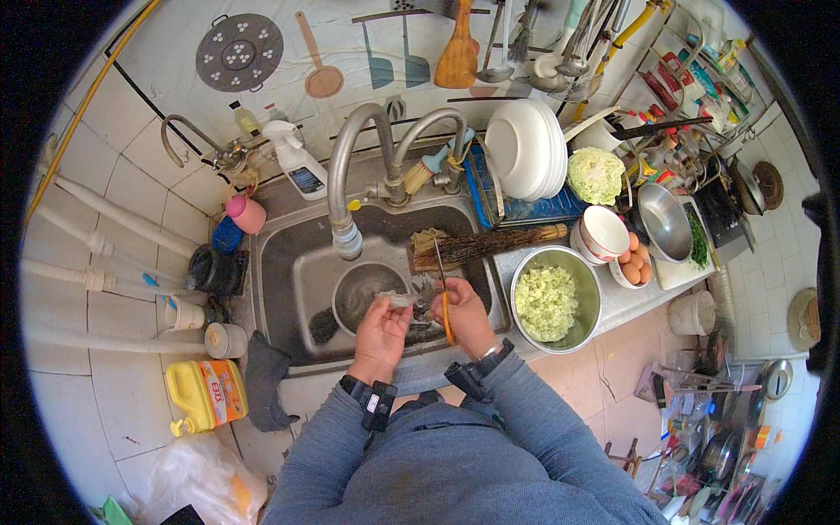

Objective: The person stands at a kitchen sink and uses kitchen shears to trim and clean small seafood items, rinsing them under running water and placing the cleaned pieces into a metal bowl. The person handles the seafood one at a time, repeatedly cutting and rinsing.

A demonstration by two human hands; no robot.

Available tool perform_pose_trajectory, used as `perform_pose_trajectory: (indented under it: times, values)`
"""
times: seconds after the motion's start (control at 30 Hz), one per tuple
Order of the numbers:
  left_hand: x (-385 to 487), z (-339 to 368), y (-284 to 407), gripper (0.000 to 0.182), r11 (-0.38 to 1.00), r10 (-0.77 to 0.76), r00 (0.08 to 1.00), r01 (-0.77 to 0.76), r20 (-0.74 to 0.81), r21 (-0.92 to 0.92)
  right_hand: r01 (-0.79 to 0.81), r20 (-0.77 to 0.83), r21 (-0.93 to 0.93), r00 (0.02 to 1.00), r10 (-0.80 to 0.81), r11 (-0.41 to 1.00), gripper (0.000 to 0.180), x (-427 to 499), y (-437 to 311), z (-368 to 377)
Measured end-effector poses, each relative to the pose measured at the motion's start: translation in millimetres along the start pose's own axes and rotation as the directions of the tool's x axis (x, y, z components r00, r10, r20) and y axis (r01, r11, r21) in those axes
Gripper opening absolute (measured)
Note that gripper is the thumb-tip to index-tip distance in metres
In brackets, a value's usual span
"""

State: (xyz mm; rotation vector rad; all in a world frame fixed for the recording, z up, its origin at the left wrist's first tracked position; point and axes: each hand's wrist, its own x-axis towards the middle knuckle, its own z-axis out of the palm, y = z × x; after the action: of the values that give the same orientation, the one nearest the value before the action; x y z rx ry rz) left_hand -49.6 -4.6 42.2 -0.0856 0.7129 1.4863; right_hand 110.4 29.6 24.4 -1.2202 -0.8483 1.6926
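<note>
Over the steel sink (308, 239), my left hand (386, 331) holds a small, pale, wet-looking piece (398, 300), perhaps shrimp; its kind is not certain. My right hand (464, 318) grips scissors with orange handles (449, 318), their blades pointing away from me. Behind and below my left hand a round metal bowl (357, 289) stands in the sink. Dark scraps lie near my right hand, partly hidden by it. A bundled twig brush (495, 243) lies across the sink's right side, beyond the scissors.
A steel faucet (341, 170) arches over the sink. At the right stand a steel bowl of chopped pale-green vegetable (548, 298), a bowl of eggs (633, 266) and a cutting board (672, 272) with chopped greens. White plates (525, 151) stand in a blue rack behind. A dark cloth (266, 384) hangs at the left.
</note>
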Motion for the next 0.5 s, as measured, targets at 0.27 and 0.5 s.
perform_pose_trajectory:
  times: [0.27, 0.5]
  values:
    - [0, -29, 13, 0.017, 0.951, 0.040, 0.999, -0.035, -0.009, 0.309, 0.163, 0.070, -0.909, 0.967, -0.246, 0.383, 0.035, 24, 22, -27]
    - [2, -58, 15, 0.028, 0.542, 0.186, 0.977, -0.193, 0.107, 0.818, 0.222, 0.133, -0.748, 0.973, -0.187, 0.625, 0.040, 20, 33, -16]
